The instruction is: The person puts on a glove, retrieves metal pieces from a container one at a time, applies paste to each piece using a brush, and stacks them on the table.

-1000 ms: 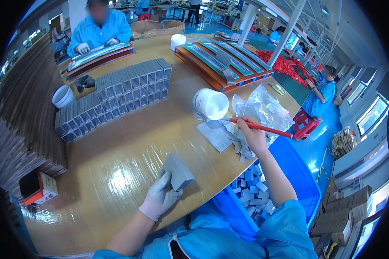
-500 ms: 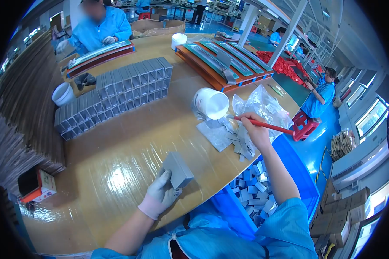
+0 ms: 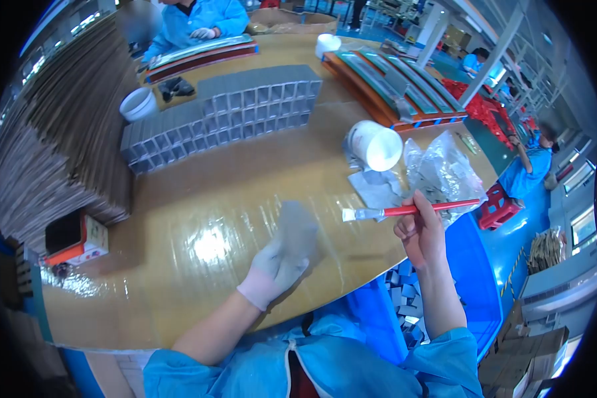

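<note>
Pointing bristle-first leftward, red brush [image 3: 399,210] lengthwise across view in right hand [image 3: 424,232].

seemingly grey box [image 3: 296,232] in left hand [image 3: 272,270]

No readable text, brand or number in view. White-and-red box [image 3: 97,240] on left side of desk [image 3: 172,199] carries what may be print, too small and blurred to decipher.

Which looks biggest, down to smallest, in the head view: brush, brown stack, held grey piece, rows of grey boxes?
1. Brown stack
2. Rows of grey boxes
3. Held grey piece, blurred
4. Brush, long but thin
</note>
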Motion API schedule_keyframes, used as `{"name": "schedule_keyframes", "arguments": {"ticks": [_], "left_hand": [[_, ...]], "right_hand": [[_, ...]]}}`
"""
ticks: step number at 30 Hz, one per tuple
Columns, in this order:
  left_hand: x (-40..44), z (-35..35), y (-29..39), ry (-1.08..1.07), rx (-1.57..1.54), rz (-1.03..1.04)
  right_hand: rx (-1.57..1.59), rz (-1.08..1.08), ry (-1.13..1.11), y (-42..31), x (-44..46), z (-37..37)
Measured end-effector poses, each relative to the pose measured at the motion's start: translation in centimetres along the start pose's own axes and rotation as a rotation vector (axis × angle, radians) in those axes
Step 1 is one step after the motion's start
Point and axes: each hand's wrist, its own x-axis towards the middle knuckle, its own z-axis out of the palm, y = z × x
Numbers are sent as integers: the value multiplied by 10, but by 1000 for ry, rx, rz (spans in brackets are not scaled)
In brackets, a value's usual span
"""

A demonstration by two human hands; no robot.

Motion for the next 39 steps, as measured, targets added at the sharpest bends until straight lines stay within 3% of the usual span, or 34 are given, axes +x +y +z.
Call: {"name": "schedule_keyframes", "arguments": {"ticks": [6, 11, 15, 18, 20, 30, 39], "left_hand": [[9, -24, -3, 19, -258, -29], [5, -12, 1, -15, 186, 111], [-10, 20, 19, -6, -527, -197], [-10, 20, 17, -54, -470, -170], [-10, 21, 17, -103, -415, -133], [-13, 28, 18, -146, -299, -144], [-6, 8, 11, -183, -283, -101]], "right_hand": [[-113, -15, -102, 14, -24, 28], [-441, -138, -62, 22, -37, 41], [-677, -347, -261, 28, -45, 43], [-777, -384, -348, 23, -48, 52], [-946, -630, -462, 25, -45, 60], [-943, -877, -521, 46, -31, 61], [-1000, -858, -609, 34, -47, 47]]}}
